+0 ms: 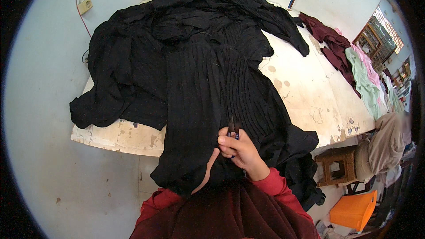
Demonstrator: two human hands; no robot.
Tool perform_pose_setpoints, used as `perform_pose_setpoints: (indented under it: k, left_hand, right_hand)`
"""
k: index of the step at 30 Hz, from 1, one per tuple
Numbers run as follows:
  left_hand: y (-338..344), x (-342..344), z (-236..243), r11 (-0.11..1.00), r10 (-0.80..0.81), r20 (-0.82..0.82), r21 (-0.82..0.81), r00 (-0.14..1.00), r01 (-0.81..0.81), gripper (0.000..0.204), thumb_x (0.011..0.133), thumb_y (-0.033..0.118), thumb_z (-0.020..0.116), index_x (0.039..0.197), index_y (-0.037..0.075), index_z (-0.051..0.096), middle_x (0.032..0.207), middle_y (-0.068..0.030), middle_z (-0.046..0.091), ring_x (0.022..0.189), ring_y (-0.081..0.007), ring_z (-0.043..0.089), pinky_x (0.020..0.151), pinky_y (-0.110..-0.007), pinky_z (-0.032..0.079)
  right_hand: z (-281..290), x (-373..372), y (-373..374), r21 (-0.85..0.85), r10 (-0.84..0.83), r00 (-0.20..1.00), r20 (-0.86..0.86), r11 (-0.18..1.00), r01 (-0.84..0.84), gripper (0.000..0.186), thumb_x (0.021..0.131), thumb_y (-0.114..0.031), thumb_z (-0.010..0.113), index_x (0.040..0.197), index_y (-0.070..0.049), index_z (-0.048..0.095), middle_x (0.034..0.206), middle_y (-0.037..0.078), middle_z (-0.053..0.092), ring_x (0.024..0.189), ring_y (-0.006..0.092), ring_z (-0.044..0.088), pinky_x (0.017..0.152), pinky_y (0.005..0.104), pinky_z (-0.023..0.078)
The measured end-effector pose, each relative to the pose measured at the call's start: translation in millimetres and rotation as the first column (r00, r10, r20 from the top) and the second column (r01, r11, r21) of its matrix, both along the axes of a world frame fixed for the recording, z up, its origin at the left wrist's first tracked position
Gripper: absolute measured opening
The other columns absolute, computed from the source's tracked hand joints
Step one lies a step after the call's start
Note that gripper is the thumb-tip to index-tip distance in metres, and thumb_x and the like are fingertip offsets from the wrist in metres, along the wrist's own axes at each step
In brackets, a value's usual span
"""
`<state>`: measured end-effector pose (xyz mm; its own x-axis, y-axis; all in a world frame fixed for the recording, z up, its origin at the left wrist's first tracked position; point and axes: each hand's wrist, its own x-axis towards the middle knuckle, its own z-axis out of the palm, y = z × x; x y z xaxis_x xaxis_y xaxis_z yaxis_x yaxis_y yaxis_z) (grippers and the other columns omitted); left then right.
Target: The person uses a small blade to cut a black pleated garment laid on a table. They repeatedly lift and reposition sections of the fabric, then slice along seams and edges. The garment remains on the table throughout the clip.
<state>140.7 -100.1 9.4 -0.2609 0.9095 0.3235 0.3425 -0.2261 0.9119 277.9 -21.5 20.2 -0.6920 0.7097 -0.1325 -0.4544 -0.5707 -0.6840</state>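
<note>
A large black garment (192,84) with rows of narrow pleats lies spread over the table, its near part hanging past the front edge. My left hand (208,172) is mostly beneath this near part and holds it up; only a strip of the hand and one straight finger show along the cloth's edge, the other fingers being hidden. Just right of it, my right hand (239,148) is closed around small scissors (232,128) with blue handles. Their dark blades point away from me over the pleats and look a little blurred.
The pale, stained tabletop (305,88) shows on the right, with loose threads. Maroon cloth (330,40) and light green cloth (365,84) lie along its right side. Below stand a brown stool (336,166) and an orange bag (353,210). A wall (48,106) closes the left side.
</note>
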Motion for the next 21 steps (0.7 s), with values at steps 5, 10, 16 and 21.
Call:
perform_pose_setpoints:
  k: [5, 10, 16, 21]
  left_hand:
    - [-1, -5, -25, 0.985, 0.174, 0.047, -0.029, 0.984, -0.173, 0.032, 0.091, 0.015, 0.062, 0.116, -0.004, 0.059, 0.115, -0.0157, 0.062, 0.103, -0.0277, 0.059, 0.092, -0.039, 0.044]
    - [-1, -2, -13, 0.991, 0.132, 0.021, -0.028, 0.991, -0.131, 0.030, 0.091, 0.017, 0.062, 0.113, -0.004, 0.060, 0.113, -0.0158, 0.063, 0.101, -0.0274, 0.059, 0.090, -0.038, 0.045]
    - [-5, -2, -5, 0.984, 0.125, -0.026, -0.126, 0.992, -0.127, 0.028, 0.091, 0.019, 0.062, 0.108, -0.003, 0.063, 0.106, -0.0151, 0.065, 0.095, -0.0269, 0.062, 0.085, -0.037, 0.047]
    - [-7, 1, 6, 0.970, 0.143, -0.038, -0.196, 0.989, -0.147, 0.029, 0.091, 0.020, 0.063, 0.108, -0.003, 0.064, 0.105, -0.0154, 0.066, 0.094, -0.0271, 0.063, 0.085, -0.037, 0.048]
  right_hand:
    - [22, 12, -5, 0.894, -0.650, 0.725, 0.226, 0.434, 0.110, 0.040, 0.077, -0.014, 0.077, 0.113, -0.003, 0.062, 0.092, 0.007, 0.066, 0.082, 0.0122, 0.063, 0.072, 0.0247, 0.049]
    - [17, 16, -14, 0.920, -0.693, 0.670, 0.266, 0.391, 0.039, 0.029, 0.075, -0.014, 0.077, 0.099, -0.001, 0.068, 0.089, 0.011, 0.070, 0.074, 0.0140, 0.067, 0.065, 0.0242, 0.050]
    - [21, 10, -13, 0.969, -0.754, 0.636, 0.168, 0.244, 0.034, 0.022, 0.074, -0.015, 0.077, 0.092, -0.003, 0.070, 0.083, 0.010, 0.071, 0.067, 0.0205, 0.069, 0.058, 0.0270, 0.051]
    - [20, 7, -11, 0.996, -0.797, 0.600, 0.063, 0.087, 0.010, 0.021, 0.074, -0.016, 0.078, 0.090, -0.004, 0.071, 0.082, 0.010, 0.071, 0.065, 0.0218, 0.069, 0.057, 0.0274, 0.051]
